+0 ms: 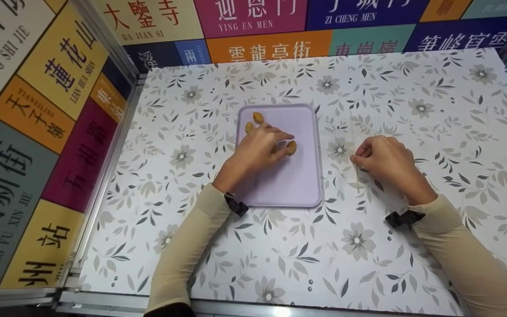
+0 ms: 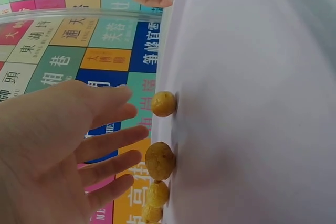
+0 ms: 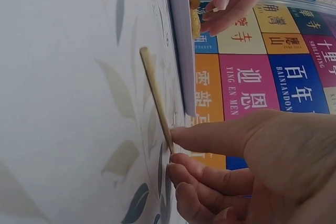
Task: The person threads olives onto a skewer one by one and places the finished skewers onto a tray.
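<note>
Right hand (image 1: 385, 156) pinches a thin, tan, wooden-looking stick (image 3: 156, 95), pointing forward; left hand (image 1: 257, 149) holds nothing; left-wrist view shows four round yellow-brown lumps (image 2: 160, 161), head view three.

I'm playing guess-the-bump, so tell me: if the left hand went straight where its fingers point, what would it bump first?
Probably the biggest-looking brownish lump, just past the fingertips of the left hand in the left wrist view. Depth is unclear, so it might touch the purple tray instead.
</note>
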Motion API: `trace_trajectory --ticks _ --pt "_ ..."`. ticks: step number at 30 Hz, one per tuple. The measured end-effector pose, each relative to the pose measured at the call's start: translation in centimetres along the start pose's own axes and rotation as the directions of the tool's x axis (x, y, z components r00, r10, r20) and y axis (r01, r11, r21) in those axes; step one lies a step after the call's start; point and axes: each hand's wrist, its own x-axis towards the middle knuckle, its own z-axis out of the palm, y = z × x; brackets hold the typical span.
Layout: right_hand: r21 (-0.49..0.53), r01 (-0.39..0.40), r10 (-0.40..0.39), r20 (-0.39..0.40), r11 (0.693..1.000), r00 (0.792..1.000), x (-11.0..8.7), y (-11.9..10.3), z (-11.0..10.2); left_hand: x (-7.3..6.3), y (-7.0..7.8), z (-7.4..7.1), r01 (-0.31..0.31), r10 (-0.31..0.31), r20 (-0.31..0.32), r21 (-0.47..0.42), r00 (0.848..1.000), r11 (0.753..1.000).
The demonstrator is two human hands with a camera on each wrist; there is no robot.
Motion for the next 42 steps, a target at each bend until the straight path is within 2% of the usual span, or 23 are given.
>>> trace_trajectory --ticks 4,21,32,38,42 --pt "-0.001 -0.011 0.011 0.0 1.0 1.0 0.0 0.0 0.0 0.1 -0.1 0.5 -0.036 0.036 0.022 0.004 0.999 0.999" --pt "-0.09 -0.021 0.019 -0.021 0.996 1.0 -0.5 -0.2 -0.6 0.7 -0.1 1.6 -0.109 0.109 -0.014 -0.016 0.994 0.994" --pt "-0.123 -0.031 0.032 0.003 0.992 0.999 -0.4 -0.3 -0.7 0.7 0.3 1.7 -0.052 0.052 0.01 -0.034 0.999 0.998" --pt "-0.181 -0.006 0.012 0.033 0.983 0.999 -0.4 -0.3 -0.4 0.5 0.4 1.7 0.001 0.002 0.024 -0.092 1.0 0.996" --pt "-0.172 0.003 0.009 0.071 0.985 0.997 -0.3 -0.2 -0.3 0.4 0.4 1.6 0.013 -0.01 0.028 -0.122 1.0 0.992"
